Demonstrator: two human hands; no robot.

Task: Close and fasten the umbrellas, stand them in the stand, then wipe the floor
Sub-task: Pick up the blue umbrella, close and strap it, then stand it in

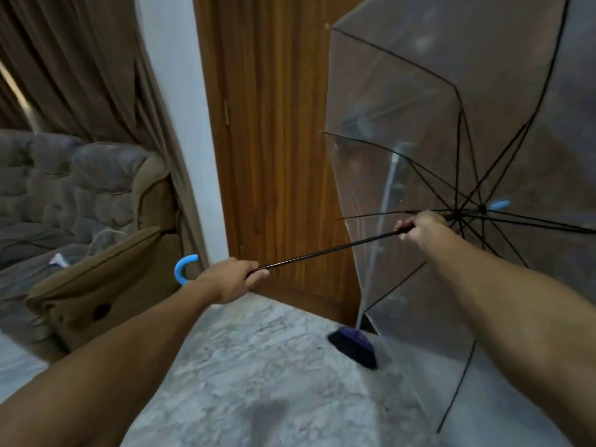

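My left hand (233,279) grips the blue-handled end of the clear umbrella (435,130)'s black shaft (325,251); my right hand (421,225) curls round it near the runner. Canopy spread open before the wooden door (274,156), above the marble floor (258,366).

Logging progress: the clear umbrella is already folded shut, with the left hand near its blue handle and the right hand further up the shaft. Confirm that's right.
Not folded: the head view shows the clear umbrella fully open, ribs spread. Otherwise right: left hand near the blue handle, right hand further up the shaft.
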